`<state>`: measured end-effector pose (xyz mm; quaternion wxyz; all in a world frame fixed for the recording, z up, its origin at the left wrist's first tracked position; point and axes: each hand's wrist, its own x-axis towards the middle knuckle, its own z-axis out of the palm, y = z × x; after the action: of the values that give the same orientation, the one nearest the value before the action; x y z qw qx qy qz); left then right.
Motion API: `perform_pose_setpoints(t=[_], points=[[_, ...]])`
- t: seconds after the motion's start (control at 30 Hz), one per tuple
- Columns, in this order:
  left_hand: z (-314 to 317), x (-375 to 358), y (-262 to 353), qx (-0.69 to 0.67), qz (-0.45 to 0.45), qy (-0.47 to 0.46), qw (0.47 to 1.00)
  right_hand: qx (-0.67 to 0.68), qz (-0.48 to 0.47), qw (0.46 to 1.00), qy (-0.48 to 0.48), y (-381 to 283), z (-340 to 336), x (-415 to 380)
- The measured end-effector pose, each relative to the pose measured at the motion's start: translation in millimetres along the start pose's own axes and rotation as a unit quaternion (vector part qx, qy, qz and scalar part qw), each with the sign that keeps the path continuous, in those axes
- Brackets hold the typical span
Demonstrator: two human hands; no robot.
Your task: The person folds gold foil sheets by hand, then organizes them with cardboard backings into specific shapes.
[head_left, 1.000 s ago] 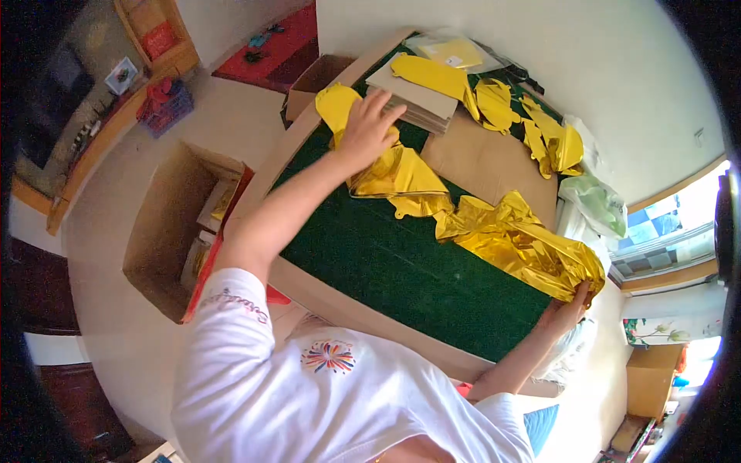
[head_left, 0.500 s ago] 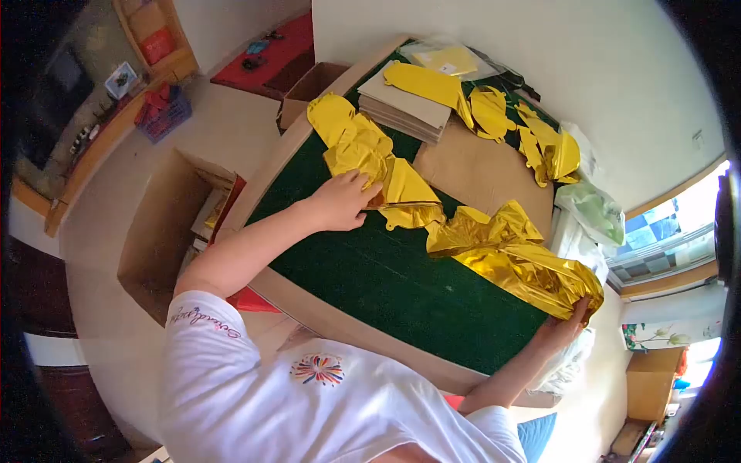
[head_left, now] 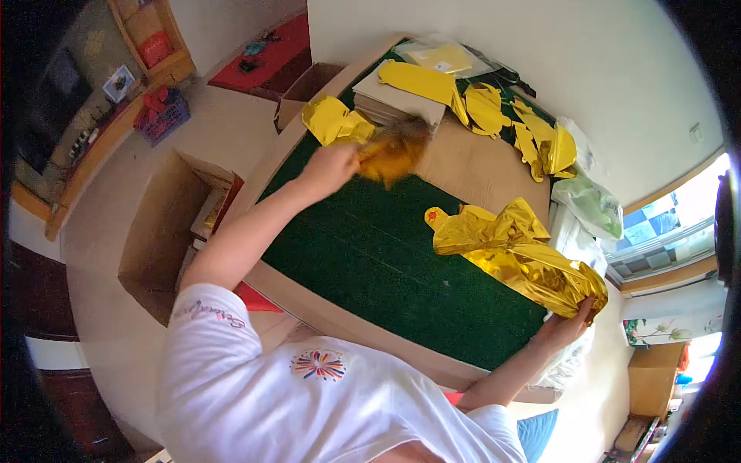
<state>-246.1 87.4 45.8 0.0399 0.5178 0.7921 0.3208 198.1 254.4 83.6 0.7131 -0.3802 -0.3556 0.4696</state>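
My left hand is closed on the end of a gold foil balloon, flat and uninflated, which hangs smeared by motion in front of a stack of boards. Beyond that hand, another piece of gold foil lies at the table's left edge. On the right, my right hand grips the near end of a crumpled gold foil balloon. That balloon stretches diagonally over the green table top, and a round tab with a red mark shows at its far end.
A stack of grey boards and a brown cardboard sheet lie on the table, with more gold foil pieces behind. Plastic bags line the right edge. An open cardboard box stands on the floor to the left.
My left hand has lifted a foil balloon off the green surface and swung it away from me. It has come apart from the right-hand balloon, which has barely moved.
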Motion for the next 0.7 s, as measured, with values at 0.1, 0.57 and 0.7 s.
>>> perform_pose_setpoints(t=[0.1, 0.57, 0.7], points=[[-27, 6, -22, -0.163, -0.123, 0.145, 0.968, 0.003, 0.003, 1.000, 0.002, 6, -2, 4], [-7, 34, -129, -0.416, -0.252, 0.103, 0.867, -0.025, -0.074, 0.991, -0.106, -89, 53, 29], [-34, 19, -91, 0.040, -0.255, 0.195, 0.946, -0.146, -0.175, 0.955, -0.188, -125, 72, 45]])
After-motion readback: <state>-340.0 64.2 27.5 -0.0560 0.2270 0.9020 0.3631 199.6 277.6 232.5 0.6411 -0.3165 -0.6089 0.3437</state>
